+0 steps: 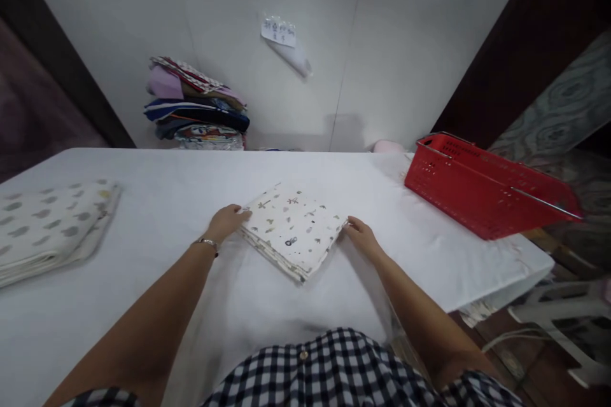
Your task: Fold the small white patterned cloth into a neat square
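Observation:
A folded white cloth (293,226) with small printed motifs lies on the white-covered table (191,172), turned so that one corner points at me. My left hand (228,222), with a bracelet at the wrist, pinches its left corner. At the opposite corner, my right hand (361,235) grips the cloth between thumb and fingers. Several layers show along its two near edges. Farther left rests another folded cloth (52,222), white with grey printed shapes, apart from both hands.
A red plastic basket (491,187) stands tilted in view at the table's right end. Behind the table's far edge rises a pile of folded fabrics (195,105). A paper note (278,32) hangs on the wall. A white stool (563,305) is on the floor at right.

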`<state>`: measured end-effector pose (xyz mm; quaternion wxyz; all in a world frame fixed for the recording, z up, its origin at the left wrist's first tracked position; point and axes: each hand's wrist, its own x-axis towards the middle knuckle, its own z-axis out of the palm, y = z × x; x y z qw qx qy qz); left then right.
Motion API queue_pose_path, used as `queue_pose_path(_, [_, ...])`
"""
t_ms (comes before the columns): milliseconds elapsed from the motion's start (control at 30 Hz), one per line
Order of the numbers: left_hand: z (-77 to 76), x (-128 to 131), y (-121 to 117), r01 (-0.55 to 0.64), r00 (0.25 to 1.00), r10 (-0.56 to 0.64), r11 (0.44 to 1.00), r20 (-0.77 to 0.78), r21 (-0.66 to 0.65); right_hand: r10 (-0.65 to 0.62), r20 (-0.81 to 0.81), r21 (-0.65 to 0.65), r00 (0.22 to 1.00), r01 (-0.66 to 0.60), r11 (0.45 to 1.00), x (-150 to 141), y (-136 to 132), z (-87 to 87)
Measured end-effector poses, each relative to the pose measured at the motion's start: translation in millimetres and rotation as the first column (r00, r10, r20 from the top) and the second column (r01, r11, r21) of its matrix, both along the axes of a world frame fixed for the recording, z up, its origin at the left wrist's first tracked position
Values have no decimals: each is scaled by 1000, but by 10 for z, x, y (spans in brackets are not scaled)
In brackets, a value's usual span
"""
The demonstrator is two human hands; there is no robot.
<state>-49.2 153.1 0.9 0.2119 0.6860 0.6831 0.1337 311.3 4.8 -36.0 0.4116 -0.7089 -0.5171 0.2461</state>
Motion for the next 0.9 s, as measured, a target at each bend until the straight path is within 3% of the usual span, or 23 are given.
queue_pose_path(100, [-15, -43, 94, 54, 998, -53, 998, 22, -46, -29, -60, -140, 998, 20, 990, 44, 176, 101])
queue_pose_path(233, [-22, -78, 178, 39, 994, -21, 985, 106, -166, -8, -158, -296, 987, -40, 954, 12, 332, 260])
queue_pose_path(500, [94, -160, 147, 70, 970, -10, 969, 244, -237, -23, -405, -280, 914, -101, 955, 15, 484, 214])
queue_pose_path(633, [136, -126, -56, 88, 942, 5, 961, 337, -261, -66, -445, -202, 893, -28, 979, 191, 741, 316])
queue_pose_path(767, [101, 124, -430, 170, 855, 82, 888, 512, -426, -128, -324, -77, 937, 109, 991, 387, 1139, 416])
queue_pose_path(900, [-22, 293, -676, 82, 827, 148, 923, 542, -377, -192, -223, -140, 956, 163, 977, 438, 1296, 305])
